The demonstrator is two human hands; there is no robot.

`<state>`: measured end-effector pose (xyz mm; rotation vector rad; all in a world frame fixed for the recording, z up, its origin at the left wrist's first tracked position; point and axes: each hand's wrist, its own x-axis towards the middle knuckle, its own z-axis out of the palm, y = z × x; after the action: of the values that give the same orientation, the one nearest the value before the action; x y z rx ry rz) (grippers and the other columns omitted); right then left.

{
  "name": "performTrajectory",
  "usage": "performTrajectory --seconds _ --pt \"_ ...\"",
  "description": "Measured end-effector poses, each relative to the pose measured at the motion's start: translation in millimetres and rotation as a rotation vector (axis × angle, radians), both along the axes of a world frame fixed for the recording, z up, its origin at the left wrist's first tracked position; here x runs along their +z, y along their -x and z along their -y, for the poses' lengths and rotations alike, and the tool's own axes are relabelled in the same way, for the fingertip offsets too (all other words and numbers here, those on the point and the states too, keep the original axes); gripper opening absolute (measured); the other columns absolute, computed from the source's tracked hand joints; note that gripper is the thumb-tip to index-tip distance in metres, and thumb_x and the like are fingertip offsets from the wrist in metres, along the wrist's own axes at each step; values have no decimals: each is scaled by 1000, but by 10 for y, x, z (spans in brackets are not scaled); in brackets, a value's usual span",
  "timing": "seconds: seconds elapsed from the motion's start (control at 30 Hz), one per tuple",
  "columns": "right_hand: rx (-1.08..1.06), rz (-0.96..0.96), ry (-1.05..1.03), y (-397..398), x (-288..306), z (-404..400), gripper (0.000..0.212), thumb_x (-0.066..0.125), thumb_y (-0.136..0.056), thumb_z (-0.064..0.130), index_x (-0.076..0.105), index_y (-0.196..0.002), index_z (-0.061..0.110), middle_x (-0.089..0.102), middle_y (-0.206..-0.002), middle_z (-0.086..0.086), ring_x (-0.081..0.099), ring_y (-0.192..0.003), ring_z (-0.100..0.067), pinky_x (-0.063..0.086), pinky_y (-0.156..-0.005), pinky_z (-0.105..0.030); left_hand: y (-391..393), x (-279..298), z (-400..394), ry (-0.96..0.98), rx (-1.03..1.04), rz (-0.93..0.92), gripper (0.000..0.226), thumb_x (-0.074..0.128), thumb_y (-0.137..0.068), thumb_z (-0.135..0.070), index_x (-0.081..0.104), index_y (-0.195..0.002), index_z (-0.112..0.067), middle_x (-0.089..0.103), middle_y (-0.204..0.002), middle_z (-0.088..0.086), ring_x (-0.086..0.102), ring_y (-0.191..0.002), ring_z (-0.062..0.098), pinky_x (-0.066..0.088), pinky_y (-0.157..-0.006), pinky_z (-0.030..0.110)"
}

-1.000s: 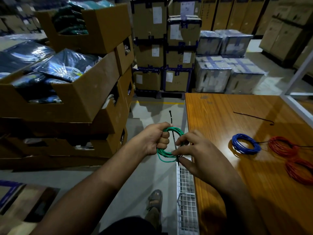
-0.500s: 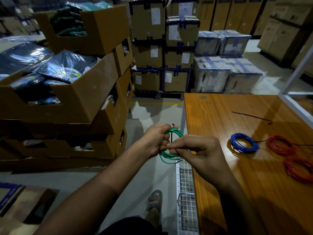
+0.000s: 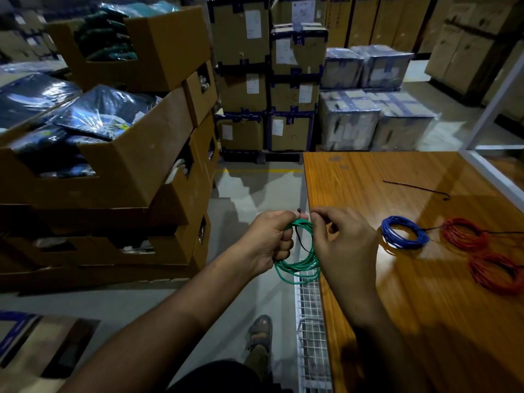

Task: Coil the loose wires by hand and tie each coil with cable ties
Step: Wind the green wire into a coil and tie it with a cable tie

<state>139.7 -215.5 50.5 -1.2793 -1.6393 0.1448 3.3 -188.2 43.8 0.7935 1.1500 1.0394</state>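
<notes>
The left hand (image 3: 270,241) gripped the green wire coil (image 3: 300,263) just off the worktop (image 3: 425,321) edge; the right hand (image 3: 344,248) pinched a black cable tie (image 3: 298,236) at the coil's top.

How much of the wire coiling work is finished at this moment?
Done: a blue coil and two red coils lie on the table. In hand: the left hand grips the green coil; the right hand pinches its black tie. Left: fastening it.
</notes>
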Motion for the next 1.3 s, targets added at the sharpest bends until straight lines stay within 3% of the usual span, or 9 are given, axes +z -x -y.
performTrajectory --seconds 0.13,0.3,0.53,0.73,1.0,1.17,1.3 --pt "-29 100 -58 15 -55 -41 8 65 -94 11 71 -98 8 63 -88 -3 51 -82 -15 29 -69 -14 -28 44 51 -9 -26 -14 25 49 -102 -21 66 -84 -17 21 -53 -3 16 -39 8 14 -38 16" --pt "-62 172 -105 -7 -93 -59 7 63 -95 10 69 -98 8 61 -88 -6 49 -82 -19 39 -66 -28 -42 72 78 -16 -39 -34 22 49 -103 -22 67 -94 -13 24 -51 -4 18 -39 8 18 -36 16" --pt "-47 155 -135 -4 -104 -79 7 62 -95 10 68 -96 7 58 -86 -7 48 -81 -20 40 -64 -30 -38 81 86 -27 -45 -49 23 49 -103 -21 67 -89 -15 24 -51 -4 18 -39 7 17 -37 16" --pt "-51 183 -131 -17 -103 -94 5 64 -93 8 68 -93 6 57 -84 -7 44 -80 -17 25 -68 -19 -37 73 91 -35 -53 -67 22 50 -103 -22 66 -90 -15 25 -52 -3 17 -40 8 17 -37 16" --pt "-28 252 -128 2 -121 -91 6 64 -92 10 68 -94 7 58 -85 -8 47 -81 -20 38 -67 -28 -23 75 110 -159 -89 -225 18 53 -102 -24 65 -96 -12 27 -55 0 21 -43 11 17 -40 20" --pt "57 89 11 -61 -37 -62 17 70 -90 25 71 -103 13 63 -83 2 55 -77 -11 46 -63 -24 -2 53 84 -174 -53 -232 19 52 -102 -21 67 -96 -12 27 -55 1 20 -43 12 15 -42 21" --pt "72 6 9 -122 58 -30 6 74 -88 21 74 -88 15 65 -71 8 57 -61 -3 50 -53 -21 31 45 74 -185 -60 -229 24 52 -103 -23 67 -85 -19 26 -55 1 19 -44 12 14 -44 23"
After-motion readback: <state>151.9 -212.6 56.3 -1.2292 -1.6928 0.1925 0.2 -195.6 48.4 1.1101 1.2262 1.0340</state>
